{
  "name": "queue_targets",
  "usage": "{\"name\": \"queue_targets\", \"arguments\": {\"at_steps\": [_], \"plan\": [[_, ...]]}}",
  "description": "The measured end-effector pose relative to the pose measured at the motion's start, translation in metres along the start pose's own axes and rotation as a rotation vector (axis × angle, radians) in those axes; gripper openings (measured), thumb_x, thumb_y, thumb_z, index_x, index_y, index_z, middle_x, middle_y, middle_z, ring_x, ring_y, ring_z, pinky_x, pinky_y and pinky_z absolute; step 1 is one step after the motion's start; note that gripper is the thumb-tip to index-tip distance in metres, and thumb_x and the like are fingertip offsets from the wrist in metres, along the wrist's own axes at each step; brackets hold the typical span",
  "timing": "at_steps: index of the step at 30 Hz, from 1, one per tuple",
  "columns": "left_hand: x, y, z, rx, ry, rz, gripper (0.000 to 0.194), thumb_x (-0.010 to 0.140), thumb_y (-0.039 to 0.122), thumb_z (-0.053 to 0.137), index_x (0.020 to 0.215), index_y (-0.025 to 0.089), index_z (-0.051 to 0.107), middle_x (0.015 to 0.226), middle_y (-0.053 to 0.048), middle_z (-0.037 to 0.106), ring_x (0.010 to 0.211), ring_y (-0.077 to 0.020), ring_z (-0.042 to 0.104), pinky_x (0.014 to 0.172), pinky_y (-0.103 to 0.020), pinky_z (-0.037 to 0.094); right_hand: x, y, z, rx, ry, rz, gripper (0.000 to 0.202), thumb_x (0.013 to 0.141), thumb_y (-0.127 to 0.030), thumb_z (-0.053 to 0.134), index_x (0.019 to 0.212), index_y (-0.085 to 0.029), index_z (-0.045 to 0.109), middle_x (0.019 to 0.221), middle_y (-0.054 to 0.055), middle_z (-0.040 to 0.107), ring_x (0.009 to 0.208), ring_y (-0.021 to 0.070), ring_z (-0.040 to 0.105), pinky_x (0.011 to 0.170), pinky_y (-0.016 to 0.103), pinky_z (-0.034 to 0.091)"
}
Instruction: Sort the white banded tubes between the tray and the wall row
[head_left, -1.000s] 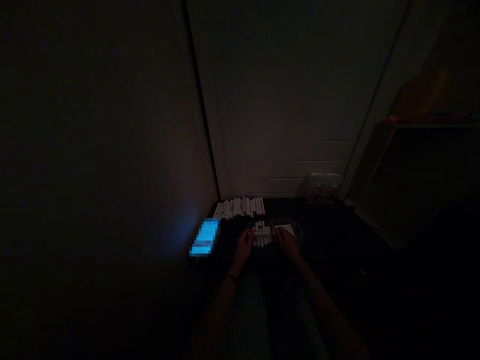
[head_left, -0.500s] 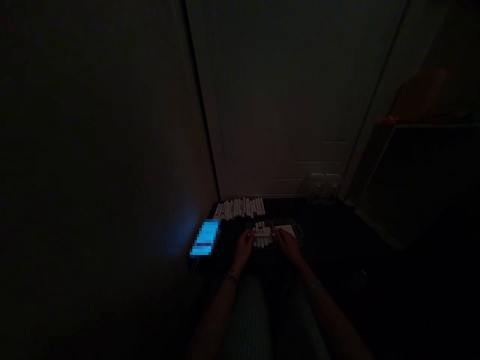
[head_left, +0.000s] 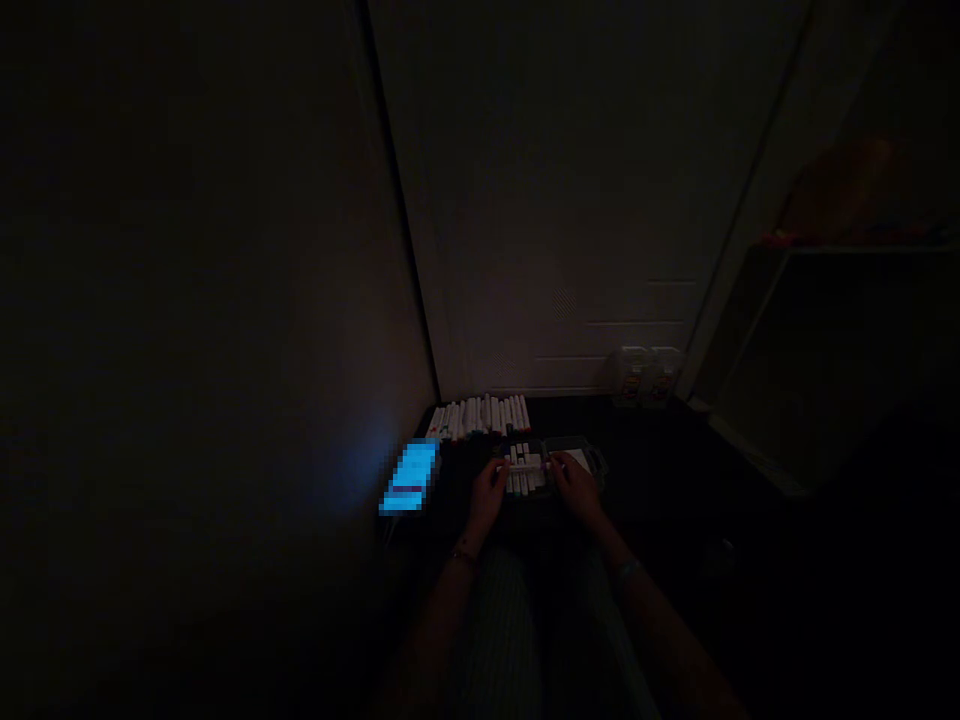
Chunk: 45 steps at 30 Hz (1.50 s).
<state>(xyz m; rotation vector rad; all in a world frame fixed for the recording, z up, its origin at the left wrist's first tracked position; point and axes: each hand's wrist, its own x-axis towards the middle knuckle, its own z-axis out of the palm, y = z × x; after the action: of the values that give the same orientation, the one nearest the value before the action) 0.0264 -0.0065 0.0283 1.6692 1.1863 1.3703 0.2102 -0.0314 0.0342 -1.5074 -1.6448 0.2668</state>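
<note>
Dim room, dark tabletop (head_left: pixel 652 460) beneath both hands, pale wall (head_left: pixel 555 250) beyond them. Left hand (head_left: pixel 491 482) and right hand (head_left: pixel 574 482) reach forward, fingers pinched closed on opposite ends of one white marker (head_left: pixel 527 467), level above the open case (head_left: pixel 544 490) between them.

Lit blue screen (head_left: pixel 410 478) on L, 2 clear containers (head_left: pixel 634 380) nr pale wall (head_left: pixel 570 200), orange item (head_left: pixel 844 190) atop shelf (head_left: pixel 769 280) R

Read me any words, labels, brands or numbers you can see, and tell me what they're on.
Nothing is readable.
Labels on the two clear cases by the wall: too small and dark.
Glowing blue screen: pixelated.
Row of white markers, held marker: any print is too small.
</note>
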Motion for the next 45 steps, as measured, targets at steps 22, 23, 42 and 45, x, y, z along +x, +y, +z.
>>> {"name": "queue_targets", "arguments": {"at_steps": [22,23,42,45], "plan": [[0.0005,-0.0039,0.0008,-0.029,-0.025,0.011,0.030,0.078,0.039,0.041,0.090,0.017,0.057,0.089,-0.004,0.061,0.086,-0.0162,0.054,0.076,-0.026,0.041,-0.0011,-0.0010,-0.0023,0.037,0.000,0.017,0.033,0.084,-0.038,0.031,0.103,-0.023,0.053,0.083,0.000,0.060,0.069,0.0122,0.054,0.059,0.020,0.035],[0.0007,-0.0041,0.0009,-0.029,-0.021,0.016,0.030,0.078,0.039,0.041,0.091,0.017,0.057,0.090,-0.004,0.061,0.086,-0.0163,0.054,0.077,-0.027,0.041,-0.0012,-0.0008,-0.0023,0.040,0.000,0.013,0.032,0.084,-0.038,0.031,0.103,-0.023,0.052,0.083,0.000,0.060,0.068,0.0120,0.053,0.059,0.020,0.035],[-0.0007,-0.0030,-0.0001,0.024,-0.015,0.006,0.031,0.078,0.041,0.041,0.083,0.015,0.058,0.080,-0.002,0.060,0.076,-0.0139,0.053,0.068,-0.023,0.040,-0.0005,0.0008,-0.0021,0.038,-0.029,0.001,0.031,0.083,-0.036,0.032,0.100,-0.024,0.055,0.084,0.001,0.061,0.073,0.0131,0.055,0.061,0.021,0.036],[-0.0004,-0.0054,0.0005,0.013,-0.019,0.000,0.032,0.078,0.040,0.041,0.088,0.015,0.057,0.085,-0.003,0.060,0.080,-0.0146,0.053,0.071,-0.024,0.041,-0.0003,-0.0004,-0.0023,0.036,-0.025,0.000,0.031,0.085,-0.037,0.030,0.098,-0.024,0.055,0.088,0.000,0.062,0.076,0.0135,0.055,0.063,0.021,0.037]]}}
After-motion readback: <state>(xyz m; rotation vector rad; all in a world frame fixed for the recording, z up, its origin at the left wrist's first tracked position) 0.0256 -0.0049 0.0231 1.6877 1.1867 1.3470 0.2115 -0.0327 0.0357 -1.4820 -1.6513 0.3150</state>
